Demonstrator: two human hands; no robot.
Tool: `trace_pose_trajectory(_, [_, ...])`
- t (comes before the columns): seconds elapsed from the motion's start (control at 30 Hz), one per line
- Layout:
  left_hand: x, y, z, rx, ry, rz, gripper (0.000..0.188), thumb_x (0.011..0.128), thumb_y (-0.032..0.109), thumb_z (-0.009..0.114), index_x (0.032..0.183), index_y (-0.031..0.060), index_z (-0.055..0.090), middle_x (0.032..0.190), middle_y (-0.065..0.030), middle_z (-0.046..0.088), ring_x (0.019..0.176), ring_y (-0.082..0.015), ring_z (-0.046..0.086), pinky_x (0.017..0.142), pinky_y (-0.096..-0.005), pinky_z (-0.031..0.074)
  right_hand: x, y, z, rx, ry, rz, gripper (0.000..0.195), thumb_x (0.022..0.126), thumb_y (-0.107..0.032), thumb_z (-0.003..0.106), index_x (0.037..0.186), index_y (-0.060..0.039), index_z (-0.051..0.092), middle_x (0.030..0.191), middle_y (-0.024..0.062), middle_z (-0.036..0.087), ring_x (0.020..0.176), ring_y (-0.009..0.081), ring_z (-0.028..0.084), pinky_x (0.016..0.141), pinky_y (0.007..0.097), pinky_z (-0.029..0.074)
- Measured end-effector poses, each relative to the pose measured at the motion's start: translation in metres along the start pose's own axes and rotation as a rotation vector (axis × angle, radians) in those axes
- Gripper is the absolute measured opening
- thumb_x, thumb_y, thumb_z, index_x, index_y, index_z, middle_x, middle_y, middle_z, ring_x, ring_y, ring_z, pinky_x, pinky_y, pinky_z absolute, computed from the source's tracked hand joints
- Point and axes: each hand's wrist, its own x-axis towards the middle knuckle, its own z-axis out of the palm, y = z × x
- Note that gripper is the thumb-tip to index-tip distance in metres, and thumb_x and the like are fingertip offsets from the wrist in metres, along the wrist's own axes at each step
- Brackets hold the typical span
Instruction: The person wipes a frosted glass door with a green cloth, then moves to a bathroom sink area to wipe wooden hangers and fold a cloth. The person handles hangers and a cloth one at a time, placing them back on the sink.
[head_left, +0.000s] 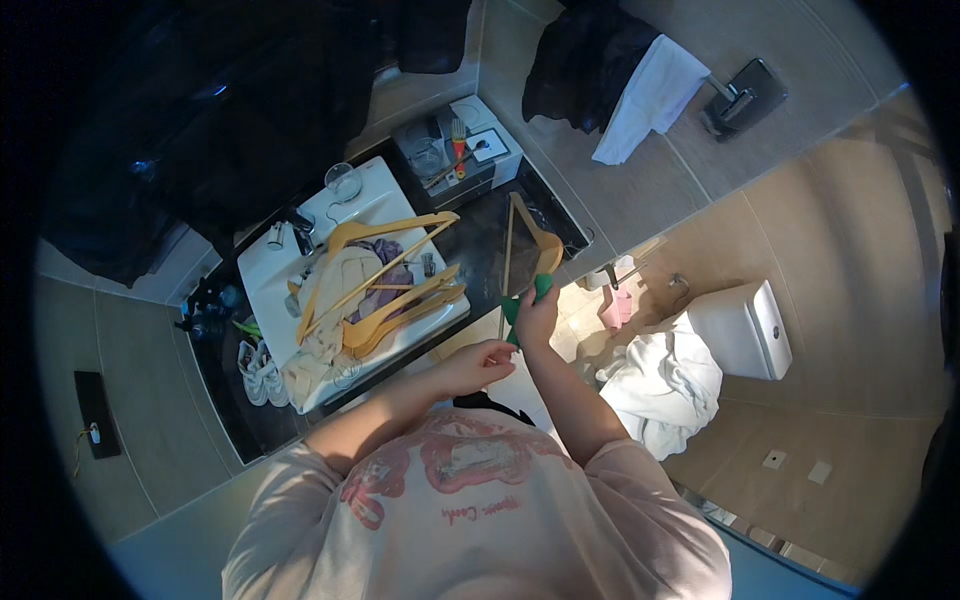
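Observation:
My right hand (538, 319) grips a green cloth-like piece (544, 284) at the lower end of a wooden clothes hanger (550, 244), beyond the near edge of the dark counter. My left hand (484, 364) is just below and left of it, fingers bent, close to the green piece; whether it pinches anything cannot be told. Several more wooden hangers (390, 321) lie across the white washbasin (390, 199), over cream cloth (349, 274) and purple cloth (386, 300). The far arm of the hanger by my right hand points to the back of the counter.
A chrome faucet (304, 232) and a glass bowl (343, 182) are at the basin's back. A box (506, 161) bears a red-handled fork-shaped tool (458, 146). White sneakers (262, 373) sit left. Right are a toilet cistern (739, 330), white fabric (660, 382) and pink slippers (616, 307).

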Motion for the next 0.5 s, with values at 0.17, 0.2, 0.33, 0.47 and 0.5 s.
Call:
trace_pose_trajectory(0.17, [0.016, -0.033, -0.019, -0.083, 0.209, -0.04, 0.043, 0.097, 0.019, 0.063, 0.134, 0.0013, 0.052, 0.106, -0.0019, 0.061, 0.098, -0.0087, 0.056, 0.087, -0.023, 0.046, 0.037, 0.006, 0.034, -0.006, -0.005, 0.047, 0.041, 0.093, -0.023, 0.061, 0.128, -0.0056, 0.049, 0.105, 0.0205, 0.067, 0.096, 0.0423, 0.065, 0.081, 0.0485, 0.052])
trace_pose_trajectory(0.2, [0.017, -0.04, -0.024, -0.085, 0.231, -0.007, 0.043, 0.096, 0.02, 0.064, 0.134, 0.0014, 0.053, 0.105, -0.0028, 0.062, 0.097, -0.0094, 0.057, 0.086, -0.0238, 0.047, 0.043, 0.0, 0.031, -0.034, -0.05, 0.067, 0.041, 0.092, -0.023, 0.062, 0.128, -0.0068, 0.049, 0.104, 0.0203, 0.068, 0.095, 0.0422, 0.066, 0.08, 0.0489, 0.052])
trace_pose_trajectory(0.33, [0.022, -0.054, -0.031, -0.121, 0.305, 0.051, 0.044, 0.094, 0.02, 0.066, 0.132, 0.001, 0.054, 0.105, -0.0043, 0.064, 0.095, -0.0112, 0.058, 0.086, -0.0253, 0.048, 0.064, -0.004, 0.003, -0.127, -0.203, 0.023, 0.043, 0.089, -0.024, 0.066, 0.127, -0.0115, 0.052, 0.102, 0.0199, 0.069, 0.091, 0.0417, 0.067, 0.075, 0.0499, 0.053])
trace_pose_trajectory(0.47, [0.032, -0.052, -0.032, -0.133, 0.323, 0.04, 0.043, 0.094, 0.021, 0.066, 0.131, 0.0015, 0.056, 0.106, -0.0036, 0.063, 0.095, -0.0109, 0.058, 0.087, -0.0248, 0.047, 0.089, 0.024, -0.025, -0.004, -0.337, -0.145, 0.037, 0.088, -0.022, 0.069, 0.121, -0.0112, 0.057, 0.096, 0.0196, 0.071, 0.089, 0.0398, 0.069, 0.073, 0.0458, 0.054])
trace_pose_trajectory(0.5, [0.037, -0.053, -0.032, -0.136, 0.318, 0.036, 0.041, 0.094, 0.018, 0.065, 0.131, 0.0018, 0.055, 0.104, -0.0022, 0.062, 0.095, -0.0096, 0.057, 0.086, -0.024, 0.046, 0.096, 0.031, -0.028, 0.052, -0.373, -0.184, 0.035, 0.089, -0.02, 0.069, 0.12, -0.0103, 0.058, 0.095, 0.0193, 0.071, 0.088, 0.0394, 0.069, 0.073, 0.045, 0.054])
